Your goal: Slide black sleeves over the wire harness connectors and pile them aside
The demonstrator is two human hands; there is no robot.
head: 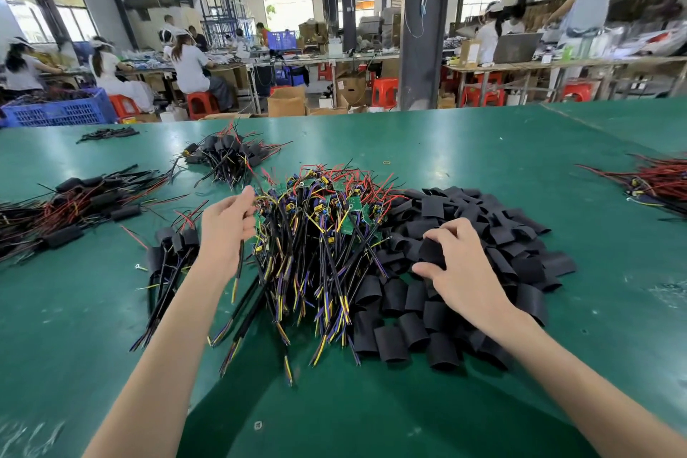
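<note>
two pickups in hand: your left hand point(226, 230) grips one black-jacketed wire harness point(238, 271) trailing below its palm; your right hand point(459, 266) pinches a flat black tube sleeve point(433, 251) at its fingertips (atop the heap point(513, 245)). next likely needs the sleeve's mouth lined up with the harness end.

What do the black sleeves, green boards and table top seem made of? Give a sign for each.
Black sleeves: probably soft plastic or rubber tubing, matte; some lie flattened. Green boards: rigid circuit board, likely fibreglass; flat, carrying components. Table top: smooth green mat, perhaps vinyl or rubber; faint sheen.
</note>
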